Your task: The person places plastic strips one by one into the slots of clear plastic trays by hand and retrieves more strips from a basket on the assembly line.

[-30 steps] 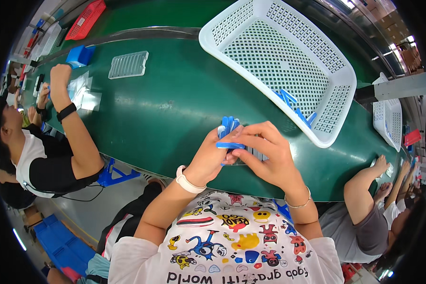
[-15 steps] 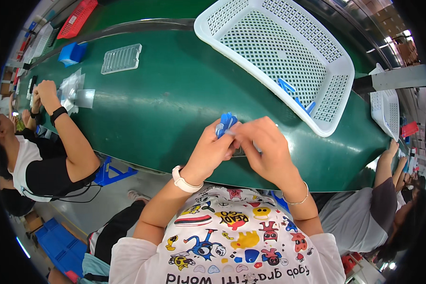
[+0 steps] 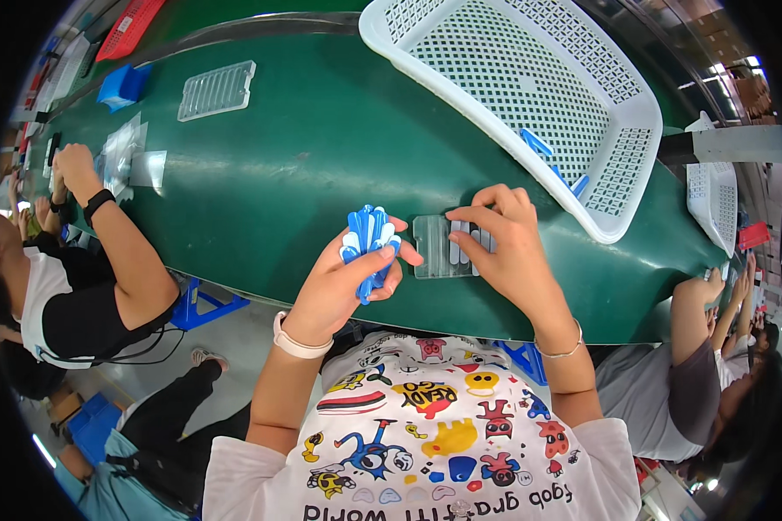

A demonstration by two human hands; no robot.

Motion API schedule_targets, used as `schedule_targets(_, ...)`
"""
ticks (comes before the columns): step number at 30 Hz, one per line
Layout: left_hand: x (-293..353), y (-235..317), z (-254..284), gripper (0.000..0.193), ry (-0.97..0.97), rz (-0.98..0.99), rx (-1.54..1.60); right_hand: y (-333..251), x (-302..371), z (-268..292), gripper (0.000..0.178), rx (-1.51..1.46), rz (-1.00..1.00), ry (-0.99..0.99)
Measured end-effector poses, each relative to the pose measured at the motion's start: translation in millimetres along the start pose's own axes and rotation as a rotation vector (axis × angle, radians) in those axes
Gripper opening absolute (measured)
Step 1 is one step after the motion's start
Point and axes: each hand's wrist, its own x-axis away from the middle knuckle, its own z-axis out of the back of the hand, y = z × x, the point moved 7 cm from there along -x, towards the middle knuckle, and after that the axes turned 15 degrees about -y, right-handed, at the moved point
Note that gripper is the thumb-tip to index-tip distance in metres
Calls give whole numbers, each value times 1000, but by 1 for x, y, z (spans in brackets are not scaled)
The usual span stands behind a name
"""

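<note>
One left hand point(image 3: 332, 285) is holding a fanned bundle of blue-and-white sticks point(image 3: 369, 233), its fingers wrapping them narrowly (they are overlapping too much for an exact count). One right hand point(image 3: 511, 241) is bending its fingers low over the right part of a clear slotted tray point(image 3: 431, 247); whether they are gripping anything, I cannot tell. That tray is lying near the table's near edge, with at least three pale strips point(image 3: 454, 247) showing in it, the hand covering the rest. A second clear tray point(image 3: 217, 91) is lying toward the far left of the green table point(image 3: 295, 187).

One large white basket point(image 3: 487, 117) is standing along the far edge, right of centre, blocking the way beyond the right hand; at least two blue pieces point(image 3: 536, 142) are lying inside. Near the left end, one blue box point(image 3: 122, 88) and some clear bags point(image 3: 123, 156) are sitting before a co-worker point(image 3: 139, 252); another co-worker point(image 3: 686, 373) is sitting by the near edge at right. Bare table is stretching between the bundle and the second clear tray.
</note>
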Motion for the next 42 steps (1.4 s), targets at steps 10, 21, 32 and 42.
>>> schedule_targets(10, 3, -8, 5, 18, 80, 28, -39, 9, 8, 3, 38, -63, -60, -8)
schedule_targets(21, 11, -8, 5, 21, 84, -13, 120, -3, 11, 3, 35, 0, -55, -45)
schedule_targets(32, 5, -4, -17, 19, -16, 27, -174, -19, -3, 5, 22, -390, 120, -42)
schedule_targets(42, 5, -2, -13, 14, 19, 88, -212, -20, -8, -4, 12, -770, 297, -104)
